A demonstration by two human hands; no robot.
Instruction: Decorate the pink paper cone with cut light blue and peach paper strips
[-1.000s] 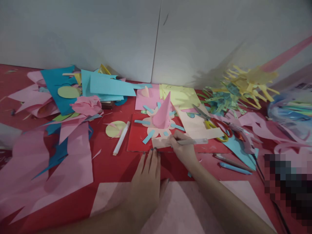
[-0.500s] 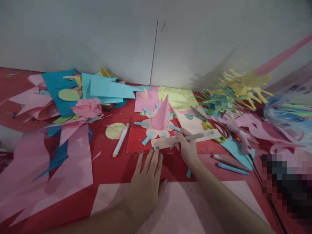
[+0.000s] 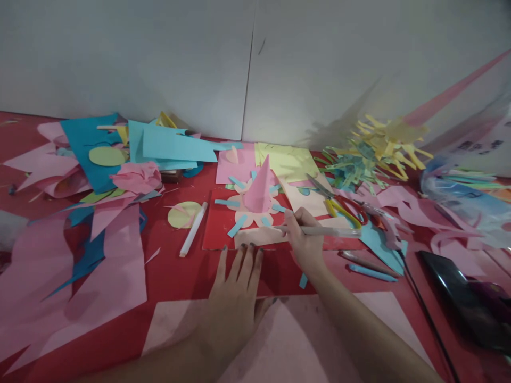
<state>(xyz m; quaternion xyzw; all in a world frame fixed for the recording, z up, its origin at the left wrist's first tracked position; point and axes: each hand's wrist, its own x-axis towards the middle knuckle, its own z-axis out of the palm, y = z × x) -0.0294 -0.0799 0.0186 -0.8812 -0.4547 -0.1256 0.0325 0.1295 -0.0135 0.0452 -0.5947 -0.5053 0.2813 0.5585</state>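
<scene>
My left hand (image 3: pixel 235 295) lies flat with its fingers spread, fingertips by the lower edge of a pale peach paper strip (image 3: pixel 255 236). In my right hand (image 3: pixel 305 244) is a pen (image 3: pixel 333 231), held almost level over the strip, its tip pointing left. Whether the tip touches the paper I cannot tell. Just behind the strip, a pink paper cone (image 3: pixel 260 189) stands on a peach paper flower (image 3: pixel 240 219) with blue strips (image 3: pixel 237 226) around it. Both rest on a red board (image 3: pixel 213 234).
A white marker (image 3: pixel 194 229) lies left of the board. To the right are scissors (image 3: pixel 347 207), a pink glue gun (image 3: pixel 391 231), a blue pen (image 3: pixel 373 272) and a black phone (image 3: pixel 451 287). Pink paper (image 3: pixel 120 266) and blue paper (image 3: pixel 175 143) scraps pile up on the left.
The peach strip has slid slightly left across the board. My right hand tilted the pen leftward over the strip, then drew it back right. The view has shifted a little.
</scene>
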